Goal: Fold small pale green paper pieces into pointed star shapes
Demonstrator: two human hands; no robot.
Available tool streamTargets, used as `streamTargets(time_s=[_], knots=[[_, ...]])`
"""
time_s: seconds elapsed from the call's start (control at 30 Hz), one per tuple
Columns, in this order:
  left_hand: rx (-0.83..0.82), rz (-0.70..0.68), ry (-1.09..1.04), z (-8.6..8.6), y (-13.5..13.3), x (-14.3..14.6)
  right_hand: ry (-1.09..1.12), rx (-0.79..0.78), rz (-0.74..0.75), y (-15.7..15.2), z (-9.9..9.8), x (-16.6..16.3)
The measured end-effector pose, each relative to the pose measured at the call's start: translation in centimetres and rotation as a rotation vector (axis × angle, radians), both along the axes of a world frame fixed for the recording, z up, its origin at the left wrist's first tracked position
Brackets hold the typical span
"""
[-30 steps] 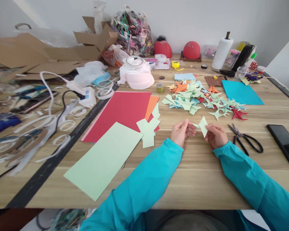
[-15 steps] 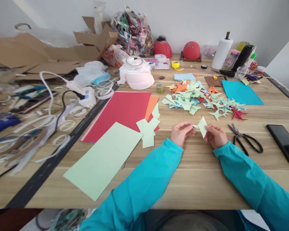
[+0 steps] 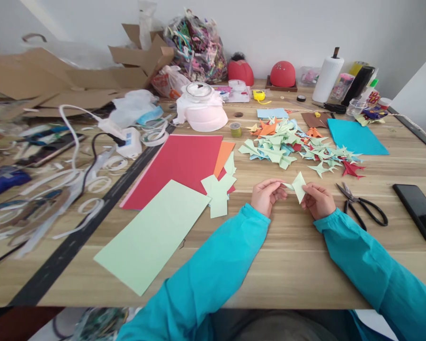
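Between my hands is a small folded piece of light green paper (image 3: 298, 187), held just above the wooden table. My left hand (image 3: 267, 195) pinches its narrow left tip between thumb and fingers. On the other side, my right hand (image 3: 318, 199) grips the wider, pointed part by its right edge. Beyond them lies a heap of folded paper shapes (image 3: 279, 142), mostly light green with some orange, blue and red. Small light green paper pieces (image 3: 219, 196) are stacked to the left, beside a large light green sheet (image 3: 156, 237).
Black-handled scissors (image 3: 365, 208) lie right of my right hand, with a phone (image 3: 417, 213) farther right. Red sheets (image 3: 184, 163) and a blue sheet (image 3: 357, 137) rest on the table. Cables and white strips (image 3: 92, 208) clutter the left, near a power strip (image 3: 129, 143).
My left fingers have shifted very slightly at the paper's tip. Everything else looks the same.
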State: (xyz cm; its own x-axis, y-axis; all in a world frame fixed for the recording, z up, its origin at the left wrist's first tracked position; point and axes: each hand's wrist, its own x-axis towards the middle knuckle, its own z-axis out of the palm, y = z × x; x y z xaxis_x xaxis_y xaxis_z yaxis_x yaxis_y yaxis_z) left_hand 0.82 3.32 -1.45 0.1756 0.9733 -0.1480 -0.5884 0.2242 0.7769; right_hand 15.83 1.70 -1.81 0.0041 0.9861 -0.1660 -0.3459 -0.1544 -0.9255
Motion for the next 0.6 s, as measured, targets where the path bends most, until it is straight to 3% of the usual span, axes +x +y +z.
streamTargets(time_s=[0.33, 0.6], knots=[[-0.001, 0.033, 0.110, -0.19, -0.22, 0.41, 0.005, 0.040, 0.017, 0.06, -0.31, 0.06], [-0.015, 0.052, 0.073, 0.14, -0.17, 0.34, -0.037, 0.062, 0.024, -0.07, -0.40, -0.04]])
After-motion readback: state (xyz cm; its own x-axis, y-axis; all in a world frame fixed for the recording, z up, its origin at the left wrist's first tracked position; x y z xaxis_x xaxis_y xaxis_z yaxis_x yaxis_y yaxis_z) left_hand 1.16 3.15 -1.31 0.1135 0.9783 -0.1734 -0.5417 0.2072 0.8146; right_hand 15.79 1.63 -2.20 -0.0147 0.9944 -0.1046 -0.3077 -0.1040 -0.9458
